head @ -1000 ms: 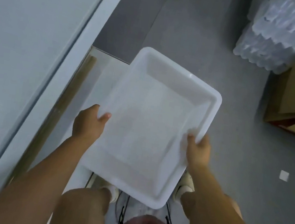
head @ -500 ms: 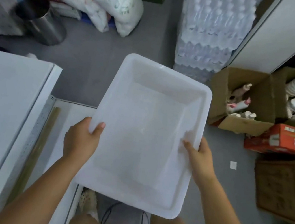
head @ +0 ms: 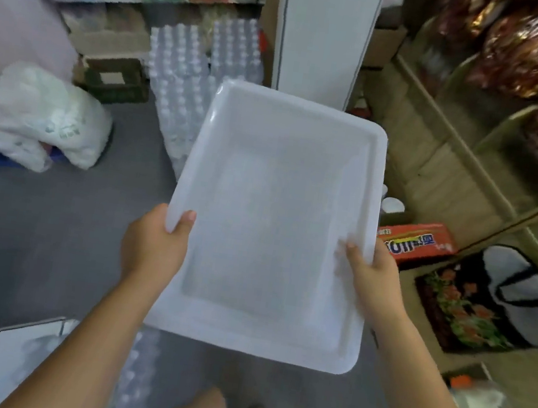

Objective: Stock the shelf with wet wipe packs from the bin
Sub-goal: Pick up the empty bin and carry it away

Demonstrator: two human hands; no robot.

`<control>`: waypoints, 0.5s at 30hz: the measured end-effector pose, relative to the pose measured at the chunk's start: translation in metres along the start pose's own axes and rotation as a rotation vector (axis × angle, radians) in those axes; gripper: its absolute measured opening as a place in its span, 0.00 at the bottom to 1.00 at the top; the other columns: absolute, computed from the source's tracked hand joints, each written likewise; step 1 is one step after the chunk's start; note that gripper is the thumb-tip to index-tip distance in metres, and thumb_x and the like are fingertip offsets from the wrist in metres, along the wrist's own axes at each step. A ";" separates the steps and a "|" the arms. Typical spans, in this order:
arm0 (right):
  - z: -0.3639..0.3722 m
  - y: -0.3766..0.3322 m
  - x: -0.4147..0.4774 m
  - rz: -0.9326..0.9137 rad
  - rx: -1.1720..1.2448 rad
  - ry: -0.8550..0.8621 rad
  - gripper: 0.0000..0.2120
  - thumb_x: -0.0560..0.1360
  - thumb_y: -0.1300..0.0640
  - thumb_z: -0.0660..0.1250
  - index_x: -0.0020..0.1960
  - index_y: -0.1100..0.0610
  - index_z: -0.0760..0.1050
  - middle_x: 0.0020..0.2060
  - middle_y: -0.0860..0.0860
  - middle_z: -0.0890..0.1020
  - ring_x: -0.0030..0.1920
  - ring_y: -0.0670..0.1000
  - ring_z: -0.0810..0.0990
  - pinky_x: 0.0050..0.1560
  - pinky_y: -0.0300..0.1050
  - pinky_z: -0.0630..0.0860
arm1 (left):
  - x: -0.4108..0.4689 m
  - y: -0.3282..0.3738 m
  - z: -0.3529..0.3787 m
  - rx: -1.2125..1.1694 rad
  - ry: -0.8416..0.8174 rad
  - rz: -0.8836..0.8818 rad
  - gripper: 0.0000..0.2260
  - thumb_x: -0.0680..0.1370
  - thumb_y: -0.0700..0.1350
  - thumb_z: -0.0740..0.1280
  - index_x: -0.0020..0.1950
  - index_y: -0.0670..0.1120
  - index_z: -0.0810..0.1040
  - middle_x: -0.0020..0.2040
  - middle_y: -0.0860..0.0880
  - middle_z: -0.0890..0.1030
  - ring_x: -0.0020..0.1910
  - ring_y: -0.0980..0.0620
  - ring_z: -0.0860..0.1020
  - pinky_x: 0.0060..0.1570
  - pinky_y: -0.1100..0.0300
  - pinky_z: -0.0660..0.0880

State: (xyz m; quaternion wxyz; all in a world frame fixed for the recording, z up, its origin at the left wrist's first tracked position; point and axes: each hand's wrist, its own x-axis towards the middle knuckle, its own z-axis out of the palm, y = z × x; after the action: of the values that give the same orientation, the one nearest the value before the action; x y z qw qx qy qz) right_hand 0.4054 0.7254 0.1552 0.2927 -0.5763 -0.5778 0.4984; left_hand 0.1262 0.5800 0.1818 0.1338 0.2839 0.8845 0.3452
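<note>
Bin (head: 271, 225): white translucent plastic, rectangular, nothing inside, held in the air above the grey floor (head: 41, 241), its far end tilted away from the person. Left hand (head: 154, 245): clamped on the bin's left rim near the close corner, thumb over the lip, fingers hidden beneath. Right hand (head: 371, 280): clamped on the right rim opposite, thumb inside the wall. Bottled water packs (head: 187, 88): stacked on the floor just beyond the bin's far-left edge. Red carton (head: 418, 240): on the floor right of the bin, near the right hand. Shelf (head: 457, 154): wooden, along the right side.
</note>
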 end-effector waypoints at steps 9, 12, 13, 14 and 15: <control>-0.127 0.007 0.016 0.105 0.121 0.440 0.14 0.80 0.45 0.66 0.62 0.49 0.76 0.51 0.46 0.83 0.50 0.49 0.84 0.49 0.50 0.82 | 0.047 0.161 0.126 -0.061 -0.308 0.374 0.12 0.81 0.55 0.65 0.45 0.47 0.76 0.36 0.55 0.76 0.39 0.47 0.76 0.33 0.58 0.66; -0.164 0.006 0.004 0.141 0.195 0.645 0.11 0.78 0.44 0.68 0.56 0.48 0.79 0.47 0.44 0.85 0.46 0.47 0.85 0.45 0.47 0.82 | 0.050 0.220 0.172 -0.095 -0.450 0.497 0.12 0.81 0.54 0.66 0.44 0.47 0.76 0.36 0.55 0.76 0.39 0.45 0.78 0.35 0.56 0.69; -0.174 0.007 -0.003 0.158 0.220 0.706 0.10 0.78 0.43 0.69 0.55 0.47 0.79 0.47 0.44 0.85 0.45 0.46 0.84 0.44 0.46 0.81 | 0.046 0.239 0.186 -0.093 -0.488 0.550 0.12 0.81 0.55 0.65 0.44 0.47 0.76 0.37 0.54 0.77 0.40 0.45 0.78 0.37 0.55 0.71; -0.183 0.009 -0.011 0.174 0.243 0.761 0.10 0.78 0.44 0.69 0.55 0.47 0.79 0.47 0.44 0.84 0.46 0.45 0.84 0.44 0.45 0.80 | 0.039 0.259 0.198 -0.090 -0.532 0.605 0.12 0.81 0.55 0.65 0.45 0.48 0.76 0.38 0.53 0.78 0.41 0.45 0.79 0.39 0.54 0.73; -0.192 0.012 -0.020 0.188 0.263 0.808 0.08 0.78 0.45 0.69 0.55 0.46 0.78 0.49 0.44 0.84 0.46 0.45 0.84 0.44 0.44 0.80 | 0.030 0.278 0.209 -0.095 -0.579 0.661 0.12 0.81 0.56 0.64 0.46 0.48 0.77 0.40 0.52 0.79 0.42 0.44 0.79 0.41 0.53 0.75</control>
State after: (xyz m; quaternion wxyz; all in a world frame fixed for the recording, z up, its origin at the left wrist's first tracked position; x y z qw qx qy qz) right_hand 0.5879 0.7501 0.2128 0.5197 -0.7330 -0.2932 0.3266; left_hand 0.3063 0.8763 0.2198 0.2713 0.6300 0.6555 0.3160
